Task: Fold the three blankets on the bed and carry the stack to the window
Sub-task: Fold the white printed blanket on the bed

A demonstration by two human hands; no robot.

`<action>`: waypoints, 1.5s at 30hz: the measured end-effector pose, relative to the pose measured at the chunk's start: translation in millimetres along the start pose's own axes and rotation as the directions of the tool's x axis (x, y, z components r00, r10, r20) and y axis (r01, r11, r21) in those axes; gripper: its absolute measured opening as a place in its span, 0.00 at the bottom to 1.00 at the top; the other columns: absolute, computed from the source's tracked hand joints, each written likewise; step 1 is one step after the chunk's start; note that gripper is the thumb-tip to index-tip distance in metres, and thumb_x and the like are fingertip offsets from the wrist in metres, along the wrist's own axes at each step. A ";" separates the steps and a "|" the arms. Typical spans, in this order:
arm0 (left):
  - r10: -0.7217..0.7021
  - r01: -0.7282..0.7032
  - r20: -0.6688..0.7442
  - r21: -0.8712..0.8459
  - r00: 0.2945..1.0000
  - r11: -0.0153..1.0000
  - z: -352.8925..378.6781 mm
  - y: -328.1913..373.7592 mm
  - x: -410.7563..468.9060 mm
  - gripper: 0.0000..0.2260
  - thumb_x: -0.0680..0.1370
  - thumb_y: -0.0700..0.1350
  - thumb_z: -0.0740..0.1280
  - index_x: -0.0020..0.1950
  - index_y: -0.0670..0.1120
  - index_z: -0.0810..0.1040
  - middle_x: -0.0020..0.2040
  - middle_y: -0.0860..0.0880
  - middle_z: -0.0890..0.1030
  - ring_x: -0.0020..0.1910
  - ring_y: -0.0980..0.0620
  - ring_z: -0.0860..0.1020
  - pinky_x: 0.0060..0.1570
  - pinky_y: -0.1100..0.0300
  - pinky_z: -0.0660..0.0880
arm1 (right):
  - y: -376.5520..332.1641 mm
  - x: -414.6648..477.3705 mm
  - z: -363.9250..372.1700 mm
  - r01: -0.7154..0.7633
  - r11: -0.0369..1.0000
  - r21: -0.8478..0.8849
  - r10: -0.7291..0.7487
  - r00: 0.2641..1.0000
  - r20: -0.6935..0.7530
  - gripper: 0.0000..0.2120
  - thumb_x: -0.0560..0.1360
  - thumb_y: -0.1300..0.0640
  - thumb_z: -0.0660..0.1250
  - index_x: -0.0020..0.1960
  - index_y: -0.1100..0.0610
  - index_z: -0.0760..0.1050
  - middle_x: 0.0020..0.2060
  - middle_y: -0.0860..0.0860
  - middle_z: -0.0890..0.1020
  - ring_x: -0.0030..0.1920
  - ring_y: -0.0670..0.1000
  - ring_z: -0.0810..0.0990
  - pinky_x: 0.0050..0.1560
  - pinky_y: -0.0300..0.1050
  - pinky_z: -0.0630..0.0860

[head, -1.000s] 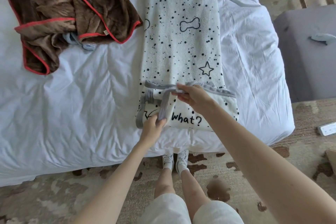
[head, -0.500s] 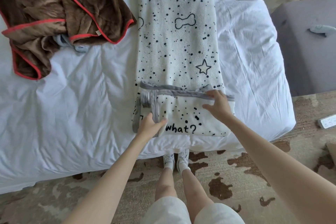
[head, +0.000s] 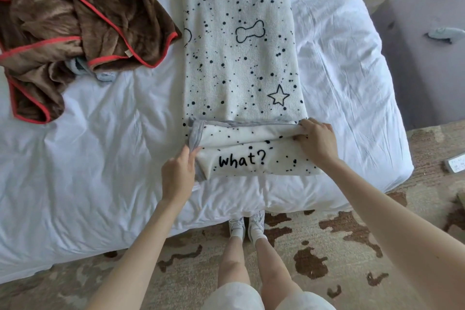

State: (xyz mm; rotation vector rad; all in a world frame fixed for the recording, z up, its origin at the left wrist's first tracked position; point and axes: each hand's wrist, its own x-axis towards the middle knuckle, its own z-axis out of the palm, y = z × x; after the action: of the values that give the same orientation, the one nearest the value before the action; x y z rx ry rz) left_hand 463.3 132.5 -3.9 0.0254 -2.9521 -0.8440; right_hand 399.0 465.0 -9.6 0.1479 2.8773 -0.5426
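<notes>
One word can be read: "what?", in black handwritten letters on the white blanket, on its folded end at 6 o'clock. The left hand is at the word's 9 o'clock, the right hand at its 2 o'clock. The brown blanket has a tag too small to read.

Curled fingers on left hand, right hand

White bed spreads left of the left hand, grey seat sits past the right hand, blotchy rug below both.
</notes>
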 end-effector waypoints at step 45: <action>-0.069 0.013 0.227 0.238 0.971 0.971 48.9 10.8 30.5 0.19 0.75 0.51 0.70 0.60 0.42 0.72 0.58 0.45 0.74 0.54 0.47 0.75 0.51 0.55 0.75 | -19.5 -7.9 29.5 0.177 0.984 0.008 -0.177 0.983 0.037 0.16 0.73 0.54 0.71 0.57 0.57 0.73 0.54 0.52 0.75 0.51 0.52 0.76 0.53 0.46 0.75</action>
State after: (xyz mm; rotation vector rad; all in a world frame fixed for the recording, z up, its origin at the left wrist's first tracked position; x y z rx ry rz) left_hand 429.4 166.4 -37.6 0.0000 -3.2685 -0.5288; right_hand 409.5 435.6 -27.8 -0.1183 2.8688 -0.5763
